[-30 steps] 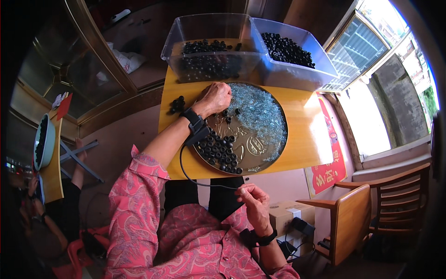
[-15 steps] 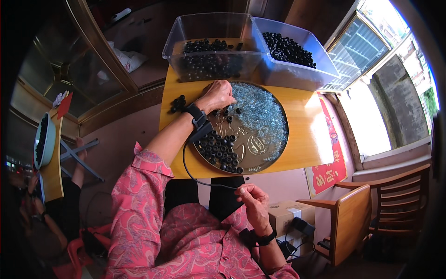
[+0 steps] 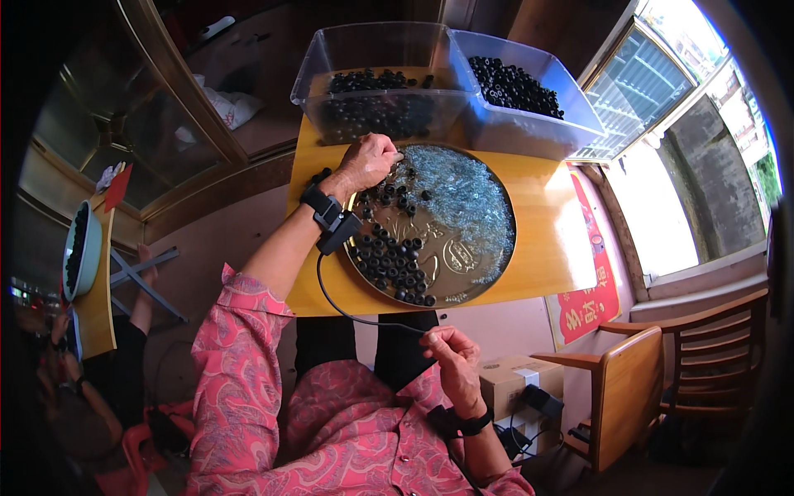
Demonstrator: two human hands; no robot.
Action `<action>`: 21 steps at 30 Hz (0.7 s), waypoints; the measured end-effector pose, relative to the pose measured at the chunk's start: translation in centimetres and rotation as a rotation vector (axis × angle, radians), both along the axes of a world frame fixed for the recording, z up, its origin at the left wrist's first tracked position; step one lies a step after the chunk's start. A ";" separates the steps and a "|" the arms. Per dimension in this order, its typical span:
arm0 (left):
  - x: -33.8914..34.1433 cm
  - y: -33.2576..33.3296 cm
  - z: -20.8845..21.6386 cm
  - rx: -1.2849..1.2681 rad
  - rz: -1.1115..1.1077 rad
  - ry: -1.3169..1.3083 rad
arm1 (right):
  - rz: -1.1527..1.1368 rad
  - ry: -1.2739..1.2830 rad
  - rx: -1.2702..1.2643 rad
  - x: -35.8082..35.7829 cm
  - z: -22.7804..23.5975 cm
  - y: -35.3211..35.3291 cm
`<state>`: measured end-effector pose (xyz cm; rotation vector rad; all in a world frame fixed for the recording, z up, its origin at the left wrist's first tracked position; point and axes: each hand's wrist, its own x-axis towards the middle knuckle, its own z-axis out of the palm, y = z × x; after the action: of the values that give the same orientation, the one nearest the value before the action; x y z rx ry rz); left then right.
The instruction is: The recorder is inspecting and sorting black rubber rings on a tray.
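Observation:
A round bronze-coloured tray [image 3: 430, 256] lies on the yellow table. Clear, bluish small pieces [image 3: 467, 194] spread over its far and right part; black ring-like beads [image 3: 393, 264] gather at its near left. My left hand [image 3: 370, 161] is over the tray's far left rim, fingers drawn together in a pinch; what lies between them is hidden. Several loose black beads [image 3: 395, 196] sit in the tray just below it. My right hand [image 3: 456, 360] is held in front of the table's near edge, thumb and fingers closed beside a black cable [image 3: 364, 321] running from the left wristband [image 3: 327, 215].
Two clear plastic bins [image 3: 380, 107] [image 3: 529, 91] with black beads stand at the table's far side. At right are a wooden chair [image 3: 628, 397], a cardboard box [image 3: 513, 376] and a bright window. Far left, another person sits by a table with a pale basin [image 3: 83, 252].
My left hand has moved left and slightly away from me, uncovering more black beads at the tray's left. My right hand has stayed in place.

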<state>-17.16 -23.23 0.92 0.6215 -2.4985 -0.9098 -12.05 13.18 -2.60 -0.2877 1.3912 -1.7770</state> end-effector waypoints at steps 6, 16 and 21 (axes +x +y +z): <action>0.3 1.6 0.7 0.000 -0.018 -0.027 | 0.019 0.017 0.020 0.2 -0.2 0.0; -1.6 3.3 0.1 -0.160 0.003 -0.225 | 0.009 0.027 0.034 0.4 0.2 -0.1; -1.7 3.7 0.3 -0.102 0.032 -0.184 | -0.003 0.013 0.025 0.3 -0.2 0.1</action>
<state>-18.86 -19.48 1.20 0.7386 -2.6694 -0.7382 -11.73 13.23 -2.75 -0.2847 1.4223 -1.7617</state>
